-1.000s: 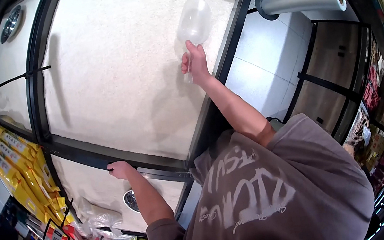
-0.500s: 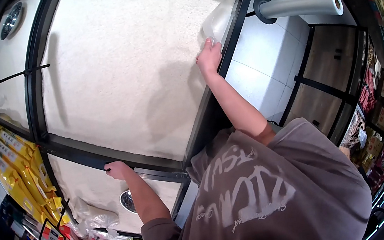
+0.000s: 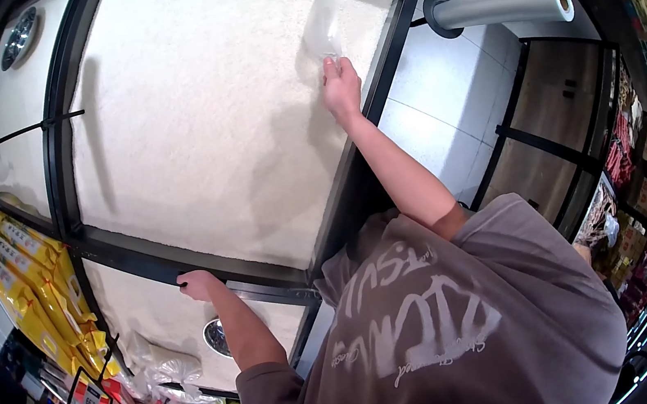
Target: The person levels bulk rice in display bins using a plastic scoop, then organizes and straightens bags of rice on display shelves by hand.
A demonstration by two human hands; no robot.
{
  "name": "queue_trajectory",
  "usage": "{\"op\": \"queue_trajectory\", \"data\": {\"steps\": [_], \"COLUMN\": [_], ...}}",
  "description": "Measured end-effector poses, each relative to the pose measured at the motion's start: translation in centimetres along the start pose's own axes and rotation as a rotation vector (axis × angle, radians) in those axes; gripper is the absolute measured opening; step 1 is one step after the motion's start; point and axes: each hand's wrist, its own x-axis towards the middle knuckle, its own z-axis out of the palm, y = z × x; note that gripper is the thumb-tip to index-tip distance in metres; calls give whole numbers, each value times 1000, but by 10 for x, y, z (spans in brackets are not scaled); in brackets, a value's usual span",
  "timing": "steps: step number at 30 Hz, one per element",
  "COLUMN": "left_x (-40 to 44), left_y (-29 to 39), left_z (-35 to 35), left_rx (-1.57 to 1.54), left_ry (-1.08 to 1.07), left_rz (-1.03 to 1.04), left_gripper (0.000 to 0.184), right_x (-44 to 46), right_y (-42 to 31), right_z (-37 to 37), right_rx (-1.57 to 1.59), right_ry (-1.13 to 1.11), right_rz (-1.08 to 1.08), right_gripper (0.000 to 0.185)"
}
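Observation:
White grain-like material fills a large bin (image 3: 205, 127) with black rims. Over its upper right part, my right hand (image 3: 342, 92) is closed on the handle of a clear plastic scoop (image 3: 322, 30). The scoop's bowl points up and away from the hand and looks narrow, seen partly side-on; whether it holds anything is hard to make out. My left hand (image 3: 200, 287) rests at the bin's near black rim (image 3: 142, 265), its fingers curled over the edge.
A roll of clear bags (image 3: 507, 7) sticks out on the right. Yellow packages (image 3: 39, 300) hang at the left. Metal bowls lie in the far-left bin (image 3: 20, 38) and near bin (image 3: 216, 338), where filled plastic bags (image 3: 166, 365) also lie. A thin black rod crosses the left divider.
My right hand took the scoop right to the bin's side rim, then back left and away from it. The bowl looks narrower than at first. My left hand stays at the rim.

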Motion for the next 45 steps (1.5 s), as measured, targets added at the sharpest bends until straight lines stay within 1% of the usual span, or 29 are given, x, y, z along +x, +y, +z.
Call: {"op": "queue_trajectory", "data": {"steps": [1, 3, 6, 8, 10, 11, 12, 14, 18, 20, 21, 23, 24, 26, 27, 30, 31, 33, 34, 36, 37, 38, 39, 40, 42, 43, 45], "left_x": [0, 0, 0, 3, 6, 7, 8, 4, 2, 0, -1, -2, -1, 0, -1, -4, -6, -6, -2, -1, -3, -4, -2, -3, -4, -6, -10], "left_y": [0, 1, 1, -1, -4, -4, -5, -3, -1, 1, 2, 2, 1, 0, 0, 3, 5, 4, 2, 1, 2, 2, 3, 3, 6, 7, 10], "left_z": [1, 0, -1, 3, 5, 5, 5, 2, 2, 1, 1, 0, 0, 1, 1, -1, -4, -3, -1, 1, 1, 0, 0, -1, -2, -4, -7], "left_rx": [-2, -6, -3, -15, -11, 0, 0, 1, 11, 6, 6, -5, -3, -10, -10, -14, -9, 1, 11, 26, 9, -3, 27, 33, 27, 38, 19], "left_ry": [-1, 0, -2, 3, 5, 3, 2, -6, -4, -10, -10, -5, -4, -11, -13, -8, -15, -20, -11, 3, -3, -6, 4, 2, -18, -17, -17], "left_rz": [1, -3, -11, 2, 1, 3, 4, 2, -7, -14, -15, -17, -20, -12, -15, -25, -30, -38, -35, -26, -12, 1, -30, -6, -31, -38, -36], "left_gripper": [57, 57, 57, 57, 57, 57, 57, 57, 56, 55, 55, 55, 55, 55, 55, 55, 55, 56, 56, 57, 57, 57, 57, 56, 55, 55, 54], "right_x": [3, 9, 22, 36, 42, 39, 33, 4, -18, -17, -13, -12, -10, 3, 8, 18, 15, 9, 5, -4, -5, -6, -12, -15, -9, -13, -21], "right_y": [-2, -4, 5, 9, 7, 3, 1, -19, -24, -21, -20, -42, -48, -52, -48, -27, -25, -20, -18, -19, -21, -23, -22, -18, -13, -12, -11], "right_z": [-2, -10, -3, 7, 17, 20, 23, 22, 26, 32, 34, 33, 30, 17, 9, -13, -16, -19, -15, 6, 12, 18, 21, 21, 8, 1, -8], "right_rx": [1, -19, -3, 4, 20, -9, -9, -183, -191, -188, -189, 100, 98, 218, 231, 202, 198, 161, 158, 247, 251, 204, 156, 162, -10, -19, 248], "right_ry": [-2, 188, 177, 130, -3, -95, -94, -231, -300, -277, -277, -413, -417, -339, -266, -79, -83, -127, -127, -269, -268, -321, -381, -388, -212, -217, -26], "right_rz": [-3, 114, 55, 77, 74, 29, 29, -127, -167, -288, -288, -13, -12, 114, 167, 189, 191, 93, 101, 48, 60, 47, 42, 65, 52, 59, 151], "right_gripper": [36, 35, 36, 37, 37, 37, 37, 36, 35, 35, 35, 38, 38, 38, 40, 38, 38, 37, 37, 39, 39, 38, 38, 38, 36, 36, 31]}}
